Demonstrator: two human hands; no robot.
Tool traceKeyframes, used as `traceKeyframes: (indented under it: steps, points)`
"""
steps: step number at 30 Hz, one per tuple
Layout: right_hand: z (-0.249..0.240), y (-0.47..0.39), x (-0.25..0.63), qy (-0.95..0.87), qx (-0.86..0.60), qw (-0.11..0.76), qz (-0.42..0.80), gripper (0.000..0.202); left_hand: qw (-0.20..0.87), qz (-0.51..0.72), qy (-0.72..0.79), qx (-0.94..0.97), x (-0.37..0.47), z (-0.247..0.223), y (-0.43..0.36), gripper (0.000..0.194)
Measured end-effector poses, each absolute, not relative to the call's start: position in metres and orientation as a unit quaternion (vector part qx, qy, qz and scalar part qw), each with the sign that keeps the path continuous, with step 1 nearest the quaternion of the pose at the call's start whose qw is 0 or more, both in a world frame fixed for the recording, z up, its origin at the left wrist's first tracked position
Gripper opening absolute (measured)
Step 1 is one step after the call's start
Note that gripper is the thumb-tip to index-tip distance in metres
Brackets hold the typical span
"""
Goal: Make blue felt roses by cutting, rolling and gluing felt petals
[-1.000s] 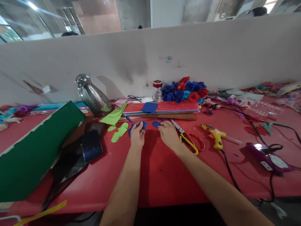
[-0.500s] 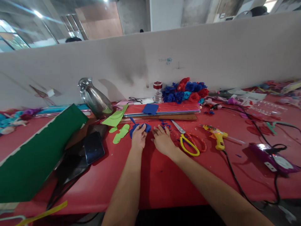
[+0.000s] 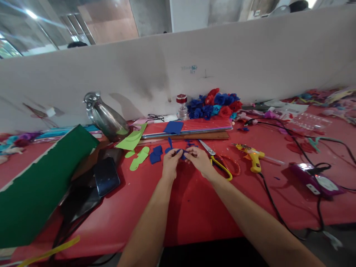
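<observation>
My left hand [image 3: 171, 162] and my right hand [image 3: 198, 160] meet above the red table, fingertips pinching a small dark blue paper piece [image 3: 182, 155] between them. Fingers cover much of it. Just left of my left hand lie more blue cut pieces [image 3: 155, 155], and a narrow blue strip [image 3: 170, 142] pokes up behind its fingers. Several light green rounded cutouts [image 3: 139, 158] rest further left. To the right of my right hand are yellow-handled scissors [image 3: 223, 167] with blades pointing away, beside a red handle loop [image 3: 234, 165].
A yellow glue gun [image 3: 255, 158] and purple power unit [image 3: 317, 180] with cables lie right. Behind are stacked coloured sheets [image 3: 203, 128], a red-lidded jar [image 3: 182, 107] and red and blue flowers [image 3: 214, 105]. A metal jug [image 3: 107, 118], phone [image 3: 106, 176] and green board [image 3: 41, 189] stand left.
My left hand has left the blue pieces on the table and moved right with one piece. My right hand has closed in from the right and now pinches that piece too.
</observation>
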State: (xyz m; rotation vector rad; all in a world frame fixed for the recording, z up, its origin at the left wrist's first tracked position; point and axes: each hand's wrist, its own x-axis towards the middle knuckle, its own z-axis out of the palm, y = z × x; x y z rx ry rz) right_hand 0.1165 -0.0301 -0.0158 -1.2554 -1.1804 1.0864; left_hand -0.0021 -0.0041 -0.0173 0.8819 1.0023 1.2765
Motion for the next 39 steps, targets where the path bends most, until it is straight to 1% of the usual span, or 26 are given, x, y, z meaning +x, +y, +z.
traceKeyframes:
  steps: [3, 5, 9, 12, 15, 16, 18, 19, 21, 22, 23, 25, 27, 28, 30, 31, 33, 36, 38, 39]
  points:
    - [-0.023, -0.027, 0.118, -0.454, -0.516, 0.550, 0.475, 0.025, 0.612, 0.530, 0.448, 0.380, -0.004, -0.014, -0.005, 0.043]
    - [-0.026, -0.025, 0.119, -0.449, -0.515, 0.551, 0.479, 0.024, 0.611, 0.514, 0.453, 0.397, -0.005, -0.011, -0.006, 0.046]
    - [-0.022, -0.029, 0.120, -0.466, -0.538, 0.548, 0.440, 0.019, 0.578, 0.496, 0.472, 0.444, -0.007, -0.008, -0.008, 0.040]
    - [-0.007, -0.045, 0.126, -0.519, -0.568, 0.533, 0.351, 0.019, 0.578, 0.485, 0.483, 0.444, -0.009, -0.007, -0.008, 0.037]
    - [0.006, -0.072, 0.153, -0.553, -0.635, 0.489, 0.229, 0.033, 0.596, 0.482, 0.483, 0.423, -0.012, -0.008, -0.006, 0.040]
    - [0.008, -0.082, 0.167, -0.547, -0.663, 0.476, 0.187, 0.035, 0.600, 0.481, 0.482, 0.420, -0.013, -0.009, -0.005, 0.041]
    - [0.006, -0.102, 0.203, -0.507, -0.709, 0.481, 0.094, 0.031, 0.603, 0.478, 0.482, 0.419, -0.014, -0.010, -0.004, 0.043]
    - [0.003, -0.110, 0.223, -0.497, -0.729, 0.468, 0.043, 0.028, 0.602, 0.476, 0.483, 0.422, -0.014, -0.011, -0.004, 0.044]
    - [-0.005, -0.121, 0.260, -0.471, -0.794, 0.382, -0.046, 0.032, 0.599, 0.475, 0.486, 0.424, -0.014, -0.012, -0.004, 0.045]
    - [-0.009, -0.124, 0.274, -0.454, -0.829, 0.323, -0.048, 0.034, 0.599, 0.474, 0.486, 0.425, -0.014, -0.012, -0.004, 0.046]
    - [-0.012, -0.126, 0.286, -0.446, -0.852, 0.272, -0.020, 0.034, 0.600, 0.472, 0.486, 0.426, -0.014, -0.012, -0.004, 0.046]
    - [-0.016, -0.125, 0.299, -0.423, -0.882, 0.203, 0.031, 0.035, 0.603, 0.463, 0.486, 0.431, -0.014, -0.012, -0.005, 0.046]
    - [-0.015, -0.121, 0.303, -0.406, -0.896, 0.170, 0.056, 0.034, 0.604, 0.455, 0.487, 0.437, -0.015, -0.013, -0.005, 0.044]
    - [-0.013, -0.119, 0.303, -0.396, -0.901, 0.166, 0.061, 0.031, 0.602, 0.455, 0.488, 0.439, -0.015, -0.013, -0.005, 0.043]
    - [-0.009, -0.114, 0.303, -0.370, -0.904, 0.196, 0.091, 0.025, 0.596, 0.459, 0.490, 0.439, -0.015, -0.014, -0.006, 0.041]
    - [-0.008, -0.112, 0.303, -0.351, -0.899, 0.233, 0.119, 0.024, 0.594, 0.461, 0.493, 0.439, -0.016, -0.015, -0.006, 0.041]
    - [-0.006, -0.109, 0.301, -0.312, -0.866, 0.344, 0.187, 0.020, 0.591, 0.459, 0.498, 0.438, -0.017, -0.015, -0.006, 0.040]
    - [-0.002, -0.107, 0.288, -0.270, -0.751, 0.538, 0.270, 0.012, 0.594, 0.439, 0.505, 0.446, -0.020, -0.015, -0.005, 0.038]
    - [0.003, -0.107, 0.272, -0.262, -0.654, 0.629, 0.328, 0.016, 0.593, 0.418, 0.518, 0.453, -0.023, -0.013, -0.004, 0.034]
    - [0.007, -0.107, 0.262, -0.266, -0.606, 0.653, 0.367, 0.020, 0.591, 0.405, 0.527, 0.456, -0.025, -0.012, -0.003, 0.032]
